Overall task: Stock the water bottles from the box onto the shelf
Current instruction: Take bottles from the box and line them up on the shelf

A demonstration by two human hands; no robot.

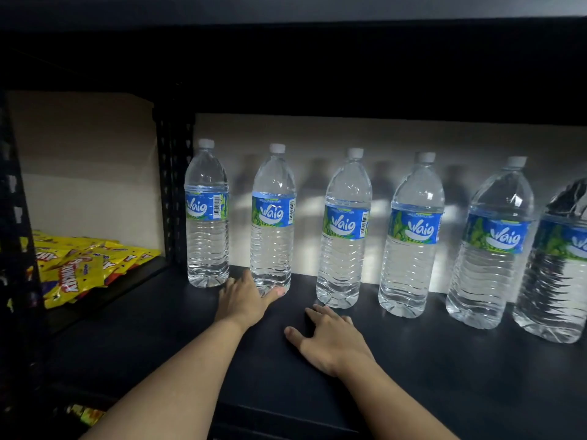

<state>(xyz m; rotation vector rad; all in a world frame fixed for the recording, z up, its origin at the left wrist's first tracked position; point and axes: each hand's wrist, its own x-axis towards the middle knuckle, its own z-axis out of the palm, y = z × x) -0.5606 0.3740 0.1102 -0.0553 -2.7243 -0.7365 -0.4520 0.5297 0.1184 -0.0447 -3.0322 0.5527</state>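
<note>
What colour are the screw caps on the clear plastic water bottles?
White screw caps, clearest in the head view.

Rightmost bottle (559,265) cut by right edge; cap unseen.
</note>
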